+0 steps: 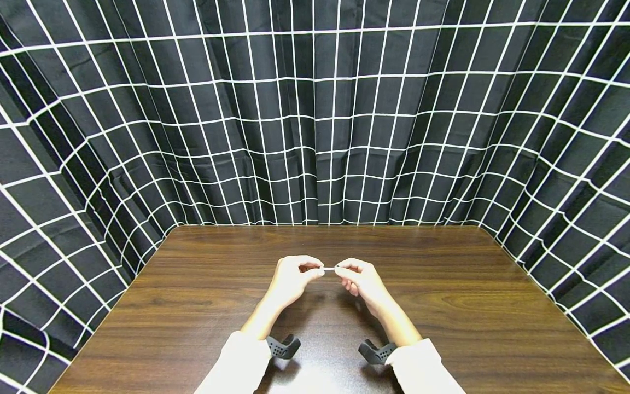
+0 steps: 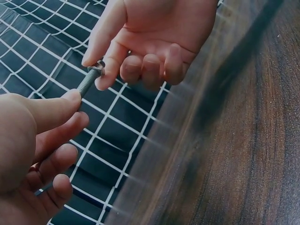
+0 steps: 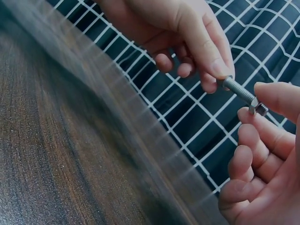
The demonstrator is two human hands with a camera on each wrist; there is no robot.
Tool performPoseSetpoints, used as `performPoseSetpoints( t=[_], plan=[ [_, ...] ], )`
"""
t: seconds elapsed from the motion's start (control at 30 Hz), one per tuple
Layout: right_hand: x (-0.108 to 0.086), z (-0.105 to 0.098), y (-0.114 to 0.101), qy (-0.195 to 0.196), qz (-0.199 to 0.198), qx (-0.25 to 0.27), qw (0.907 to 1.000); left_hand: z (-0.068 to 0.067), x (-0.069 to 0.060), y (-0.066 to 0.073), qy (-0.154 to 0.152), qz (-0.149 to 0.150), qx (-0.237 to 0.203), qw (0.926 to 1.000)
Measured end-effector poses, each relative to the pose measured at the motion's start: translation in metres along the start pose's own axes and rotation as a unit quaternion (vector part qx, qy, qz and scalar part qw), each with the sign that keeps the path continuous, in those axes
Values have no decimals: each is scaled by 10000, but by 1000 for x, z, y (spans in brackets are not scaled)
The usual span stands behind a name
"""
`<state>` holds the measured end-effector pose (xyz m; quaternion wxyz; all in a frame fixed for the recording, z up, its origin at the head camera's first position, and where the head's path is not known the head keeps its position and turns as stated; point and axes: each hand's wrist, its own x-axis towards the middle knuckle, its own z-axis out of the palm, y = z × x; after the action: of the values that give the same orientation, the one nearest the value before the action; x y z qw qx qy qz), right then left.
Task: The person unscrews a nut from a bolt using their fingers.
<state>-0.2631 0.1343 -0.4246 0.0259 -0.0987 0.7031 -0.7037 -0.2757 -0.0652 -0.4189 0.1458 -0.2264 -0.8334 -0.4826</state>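
Note:
Over the table, a metal bolt (image 3: 240,92) is held lengthwise between the two hands. My left hand (image 1: 289,280) pinches one end of it between thumb and index finger, covering most of that end. Near the other end, a hex nut (image 3: 253,105) sits around the thread, and a bit of thread pokes out past it. Thumb and index finger of my right hand (image 1: 365,280) are at the nut from opposite sides, pinching it. The right hand's other fingers are curled loosely beneath; those of the left hand are bent and hold nothing.
Below the hands lies a dark brown wood-grain table (image 1: 206,306). A black curtain with a white grid (image 1: 325,131) stands behind its far edge and along both sides. Each wrist wears a dark grey camera mount (image 1: 284,347).

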Motion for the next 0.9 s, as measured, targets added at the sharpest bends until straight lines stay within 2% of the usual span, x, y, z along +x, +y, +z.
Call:
performPoseSetpoints(
  t=[0.3, 0.43, 0.7, 0.9],
  plan=[
    [-1, 2, 1, -2, -387, 261, 9989, -3, 0, 1, 53, -66, 54, 9999],
    [-1, 3, 1, 20, -523, 289, 9982, -3, 0, 2, 87, -4, 49, 9999],
    [0, 1, -1, 65, -518, 390, 9979, -1, 0, 1, 165, 73, -41, 9998],
    [0, 0, -2, 229, -366, -30, 9991, -1, 0, 2, 108, 20, -39, 9999]
  ],
)
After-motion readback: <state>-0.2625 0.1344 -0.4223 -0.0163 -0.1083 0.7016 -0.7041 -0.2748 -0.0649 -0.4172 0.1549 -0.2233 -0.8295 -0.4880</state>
